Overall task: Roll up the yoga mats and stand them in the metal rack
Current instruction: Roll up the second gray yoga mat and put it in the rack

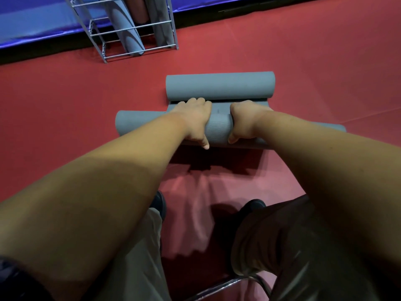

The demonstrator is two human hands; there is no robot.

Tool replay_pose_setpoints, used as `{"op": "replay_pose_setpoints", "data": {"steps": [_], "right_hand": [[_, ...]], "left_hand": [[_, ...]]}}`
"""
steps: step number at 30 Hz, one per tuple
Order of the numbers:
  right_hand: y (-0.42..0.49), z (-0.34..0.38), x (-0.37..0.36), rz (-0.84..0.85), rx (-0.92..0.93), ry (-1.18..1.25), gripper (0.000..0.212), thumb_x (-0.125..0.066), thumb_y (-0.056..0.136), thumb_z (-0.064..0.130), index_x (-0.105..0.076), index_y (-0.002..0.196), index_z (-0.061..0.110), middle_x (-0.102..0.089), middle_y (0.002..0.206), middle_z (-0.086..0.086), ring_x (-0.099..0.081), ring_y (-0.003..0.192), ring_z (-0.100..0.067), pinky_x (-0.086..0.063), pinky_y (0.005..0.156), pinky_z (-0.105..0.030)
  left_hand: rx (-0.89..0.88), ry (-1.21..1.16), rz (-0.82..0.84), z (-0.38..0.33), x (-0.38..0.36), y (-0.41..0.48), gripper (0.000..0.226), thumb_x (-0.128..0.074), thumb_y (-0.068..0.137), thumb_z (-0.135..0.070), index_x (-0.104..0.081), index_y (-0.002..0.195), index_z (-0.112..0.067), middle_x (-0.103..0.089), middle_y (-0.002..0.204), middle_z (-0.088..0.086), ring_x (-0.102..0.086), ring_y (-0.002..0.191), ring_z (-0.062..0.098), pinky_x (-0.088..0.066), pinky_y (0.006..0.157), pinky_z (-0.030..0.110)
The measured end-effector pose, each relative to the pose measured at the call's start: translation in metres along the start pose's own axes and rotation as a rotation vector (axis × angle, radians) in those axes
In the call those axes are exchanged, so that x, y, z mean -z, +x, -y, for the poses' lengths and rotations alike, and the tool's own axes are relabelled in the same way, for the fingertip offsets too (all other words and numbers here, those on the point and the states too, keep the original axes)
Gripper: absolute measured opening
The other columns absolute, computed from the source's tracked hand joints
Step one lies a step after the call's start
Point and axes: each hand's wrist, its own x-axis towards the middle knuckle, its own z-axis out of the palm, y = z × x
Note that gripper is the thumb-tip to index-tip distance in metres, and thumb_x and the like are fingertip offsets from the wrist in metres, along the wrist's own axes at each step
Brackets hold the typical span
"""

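Observation:
A grey rolled yoga mat [218, 130] lies crosswise on the red floor in front of me. My left hand [195, 120] and my right hand [245, 120] both grip it near its middle, fingers curled over the far side and thumbs on the near side. Just beyond it lies a second grey rolled mat [220, 85], with a short flat strip showing between the two rolls. The metal rack [98, 40] stands at the upper left, with several rolled mats [130, 33] upright inside it.
A blue padded mat [32, 25] with a black edge runs along the back. My knees and shoes are below my arms. A chrome chair frame [238, 281] curves at the bottom. Red floor [65, 105] stretches left and right.

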Motion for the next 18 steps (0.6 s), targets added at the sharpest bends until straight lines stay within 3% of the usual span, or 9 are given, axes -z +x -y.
{"op": "replay_pose_setpoints", "data": {"steps": [3, 6, 10, 12, 15, 18], "right_hand": [[0.003, -0.001, 0.000, 0.013, 0.002, -0.011, 0.063, -0.097, 0.059, 0.054, -0.055, 0.095, 0.024, -0.057, 0.088, 0.003, -0.065, 0.092, -0.032, -0.061, 0.084, -0.044], [0.004, -0.003, -0.001, 0.027, 0.011, -0.012, 0.063, -0.094, 0.063, 0.054, -0.058, 0.105, 0.024, -0.067, 0.109, -0.004, -0.063, 0.098, -0.031, -0.059, 0.088, -0.043], [0.004, -0.007, -0.007, 0.028, 0.003, -0.091, 0.087, -0.094, 0.066, 0.055, -0.055, 0.137, 0.024, -0.049, 0.138, -0.013, -0.050, 0.130, -0.040, -0.050, 0.101, -0.050], [0.004, -0.007, -0.008, 0.036, 0.005, -0.120, 0.089, -0.098, 0.064, 0.049, -0.055, 0.136, 0.019, -0.051, 0.137, -0.014, -0.051, 0.129, -0.040, -0.051, 0.101, -0.049], [0.006, -0.006, -0.005, 0.031, 0.020, -0.069, 0.066, -0.100, 0.061, 0.041, -0.063, 0.112, 0.018, -0.070, 0.118, -0.011, -0.066, 0.104, -0.035, -0.057, 0.087, -0.040], [0.008, -0.006, -0.002, 0.029, 0.011, -0.048, 0.055, -0.099, 0.064, 0.040, -0.070, 0.103, 0.016, -0.073, 0.103, -0.009, -0.069, 0.093, -0.033, -0.055, 0.075, -0.036]], "left_hand": [[0.025, -0.035, -0.038, -0.006, -0.001, 0.000, 0.096, -0.103, 0.058, -0.046, -0.042, 0.125, -0.015, -0.054, 0.135, 0.010, -0.056, 0.128, 0.034, -0.050, 0.097, 0.049], [0.046, -0.133, -0.044, -0.004, 0.004, 0.002, 0.078, -0.102, 0.063, -0.037, -0.041, 0.108, -0.019, -0.062, 0.124, 0.009, -0.064, 0.115, 0.035, -0.051, 0.085, 0.041], [0.054, -0.195, 0.008, 0.001, 0.006, 0.006, 0.067, -0.099, 0.067, -0.040, -0.048, 0.106, -0.022, -0.067, 0.118, 0.008, -0.066, 0.107, 0.034, -0.050, 0.079, 0.037], [0.049, -0.194, 0.028, 0.001, 0.007, 0.008, 0.063, -0.098, 0.068, -0.043, -0.052, 0.107, -0.025, -0.068, 0.119, 0.006, -0.066, 0.106, 0.033, -0.054, 0.081, 0.038], [0.042, -0.147, 0.036, 0.000, 0.005, 0.010, 0.069, -0.094, 0.071, -0.048, -0.056, 0.124, -0.023, -0.067, 0.128, 0.005, -0.065, 0.117, 0.034, -0.054, 0.088, 0.041], [0.039, -0.086, 0.024, 0.001, 0.003, 0.009, 0.082, -0.092, 0.070, -0.055, -0.053, 0.134, -0.021, -0.060, 0.138, 0.006, -0.056, 0.129, 0.034, -0.049, 0.101, 0.047]]}}
